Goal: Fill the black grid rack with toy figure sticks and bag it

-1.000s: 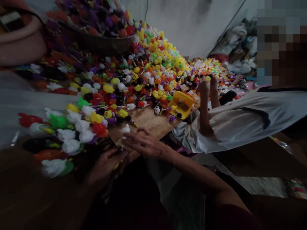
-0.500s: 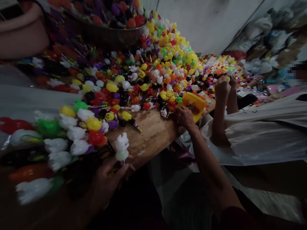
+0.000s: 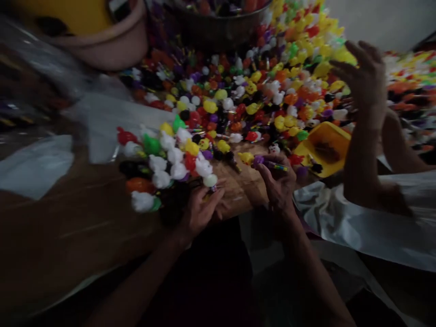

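Observation:
My left hand (image 3: 200, 211) is closed around the stem of a plastic toy stick with a white rabbit head (image 3: 203, 166) and a pale ball below it. Behind this toy lies a bunch of similar animal-headed toy sticks (image 3: 158, 163), in white, green, red, yellow and orange. My right hand (image 3: 282, 184) pinches another toy stick with a yellow animal head (image 3: 245, 157), a purple ball (image 3: 259, 160) and a striped stem (image 3: 277, 166). A bare patch of the wooden table (image 3: 238, 184) lies between both hands.
A yellow plastic scoop (image 3: 335, 131) lies right of my right hand. Loose toy sticks are heaped behind, around a dark metal basin (image 3: 225, 29). A pink tub (image 3: 116, 50) and clear plastic bags (image 3: 112, 118) are at left. A co-worker's raised hand (image 3: 369, 77) is at right.
The view has swung left. My right hand has come away from the yellow scoop and holds a yellow-and-purple toy stick. My left hand keeps the rabbit one. The co-worker's hand has opened.

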A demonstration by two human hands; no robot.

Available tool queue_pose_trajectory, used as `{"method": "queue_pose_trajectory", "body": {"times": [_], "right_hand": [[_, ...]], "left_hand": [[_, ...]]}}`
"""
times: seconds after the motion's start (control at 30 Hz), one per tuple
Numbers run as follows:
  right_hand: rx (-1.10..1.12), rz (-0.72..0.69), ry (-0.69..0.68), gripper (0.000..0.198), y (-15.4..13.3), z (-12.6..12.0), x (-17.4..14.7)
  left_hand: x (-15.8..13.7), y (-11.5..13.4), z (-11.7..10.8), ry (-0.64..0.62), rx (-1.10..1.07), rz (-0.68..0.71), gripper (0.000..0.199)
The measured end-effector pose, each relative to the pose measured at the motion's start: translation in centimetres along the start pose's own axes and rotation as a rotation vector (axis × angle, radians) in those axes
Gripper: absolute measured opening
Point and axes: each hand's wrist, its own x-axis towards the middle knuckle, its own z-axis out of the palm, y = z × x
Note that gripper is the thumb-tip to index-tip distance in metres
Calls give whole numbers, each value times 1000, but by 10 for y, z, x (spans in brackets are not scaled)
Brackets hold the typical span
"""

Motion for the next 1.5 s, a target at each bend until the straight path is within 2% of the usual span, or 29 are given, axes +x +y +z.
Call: {"method": "queue_pose_trajectory", "body": {"times": [0.13, 0.33, 0.4, 0.5, 0.57, 0.6, 0.7, 0.77, 0.83, 0.9, 1.07, 1.17, 1.27, 1.33, 1.43, 1.5], "right_hand": [[290, 197, -48, 30, 6, 27, -15], [336, 463, -147, 42, 16, 33, -41], [355, 497, -177, 42, 13, 34, -51], [280, 388, -215, 39, 8, 25, -59], [125, 265, -146, 39, 8, 6, -58], [3, 198, -54, 40, 9, -8, -56], [-496, 25, 353, 38, 23, -62, -41], [-791, 9, 500, 40, 40, -96, -22], [-942, 56, 511, 43, 60, -120, 1], [-986, 113, 477, 46, 79, -132, 21], [-1046, 222, 374, 42, 102, -124, 42], [-1110, 241, 429, 44, 97, -109, 33], [-1092, 223, 554, 48, 88, -95, 15], [-1019, 183, 592, 52, 85, -88, 2], [-912, 114, 551, 61, 90, -84, -5], [-886, 123, 513, 65, 95, -86, 2]], "left_hand": [[15, -2, 1, 64, -77, 52, 67], [24, -5, 5, 24, -198, 85, 59], [25, -7, 7, 45, -209, 102, 57], [27, -8, 11, 48, -208, 112, 55], [26, -6, 13, 51, -191, 119, 53], [25, -4, 14, 55, -160, 128, 51], [21, 2, 13, 79, 18, 170, 45], [21, 3, 12, 96, 120, 180, 43], [23, -1, 10, 123, 152, 171, 45], [27, -7, 8, 149, 150, 144, 49], [35, -22, 6, 183, 243, 150, 50], [34, -23, 7, 187, 265, 187, 51], [32, -22, 8, 175, 276, 196, 49], [31, -22, 9, 168, 280, 185, 49], [31, -23, 9, 157, 271, 182, 50], [31, -24, 9, 163, 265, 190, 50]]}}
